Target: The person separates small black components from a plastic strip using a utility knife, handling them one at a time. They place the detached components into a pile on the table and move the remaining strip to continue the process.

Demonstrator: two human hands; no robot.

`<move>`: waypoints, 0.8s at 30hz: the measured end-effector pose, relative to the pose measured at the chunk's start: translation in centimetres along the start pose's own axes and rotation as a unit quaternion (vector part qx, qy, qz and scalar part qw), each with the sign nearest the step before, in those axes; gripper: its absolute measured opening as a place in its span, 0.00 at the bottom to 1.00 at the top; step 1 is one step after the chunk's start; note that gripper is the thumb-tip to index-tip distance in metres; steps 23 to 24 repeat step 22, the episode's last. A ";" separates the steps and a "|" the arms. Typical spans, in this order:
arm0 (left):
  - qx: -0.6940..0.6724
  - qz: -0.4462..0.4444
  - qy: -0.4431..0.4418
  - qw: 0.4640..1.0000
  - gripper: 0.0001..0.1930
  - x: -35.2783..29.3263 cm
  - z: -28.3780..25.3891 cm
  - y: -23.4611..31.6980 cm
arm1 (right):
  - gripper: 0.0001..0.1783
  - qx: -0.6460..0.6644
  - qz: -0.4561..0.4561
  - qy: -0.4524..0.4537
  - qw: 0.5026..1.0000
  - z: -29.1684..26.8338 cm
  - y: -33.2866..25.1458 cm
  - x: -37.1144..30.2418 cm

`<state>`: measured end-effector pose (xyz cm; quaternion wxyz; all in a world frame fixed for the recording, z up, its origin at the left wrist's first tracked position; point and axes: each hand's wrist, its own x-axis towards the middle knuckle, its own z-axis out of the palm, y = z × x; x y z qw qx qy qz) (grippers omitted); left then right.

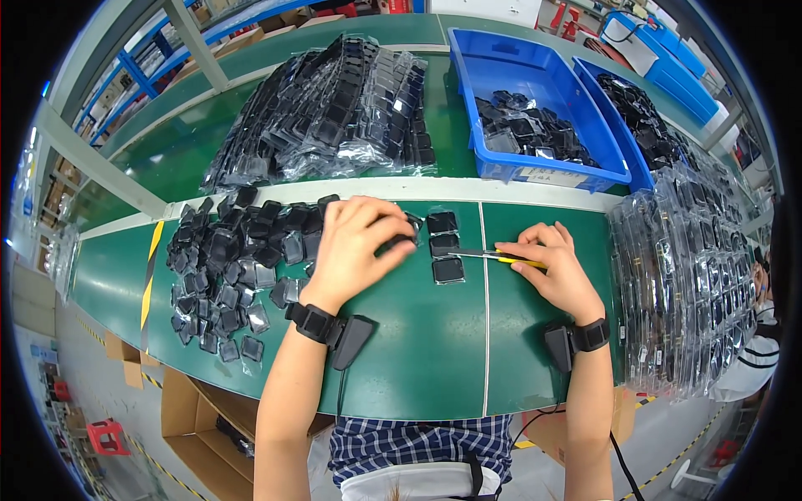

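My left hand (355,246) is curled over a small black square pad (403,240) in a clear sleeve, fingers bent around it, so most of it is hidden; only a dark corner shows past my fingertips. My right hand (555,267) lies flat with fingers closed down on a yellow-handled cutter (501,257), its metal blade pointing toward the pad.

Taking that pad as the landmark: just to its right three more black pads (444,246) sit in a short column on the green surface (418,334), each square, glossy and rounded at the corners. To its left spreads a loose heap of the same pads (230,267), too many to count. Beyond it, past the white strip, lies a big pile of bagged pads (334,108). Beyond and to the right stand two blue bins (501,58), both holding dark pieces. Far to its right rises a stack of clear packets (693,275). Each of my wrists carries one black band.
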<state>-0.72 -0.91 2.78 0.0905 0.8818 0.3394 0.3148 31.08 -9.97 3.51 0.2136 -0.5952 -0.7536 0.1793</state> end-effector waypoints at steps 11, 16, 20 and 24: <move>-0.099 0.091 -0.077 0.988 0.11 0.4 1.5 2.5 | 0.19 -0.007 -0.035 -0.016 0.999 0.7 -1.0 0.2; -0.129 0.040 -0.031 0.990 0.08 0.6 2.6 1.7 | 0.20 0.001 -0.030 -0.037 0.999 0.5 -1.4 0.2; -0.103 0.021 -0.040 0.994 0.08 0.9 3.2 1.6 | 0.20 0.002 -0.035 -0.050 0.998 0.5 -1.6 0.2; -0.098 0.017 -0.059 0.993 0.08 0.9 3.5 1.4 | 0.20 0.004 -0.033 -0.048 0.998 0.6 -1.5 0.1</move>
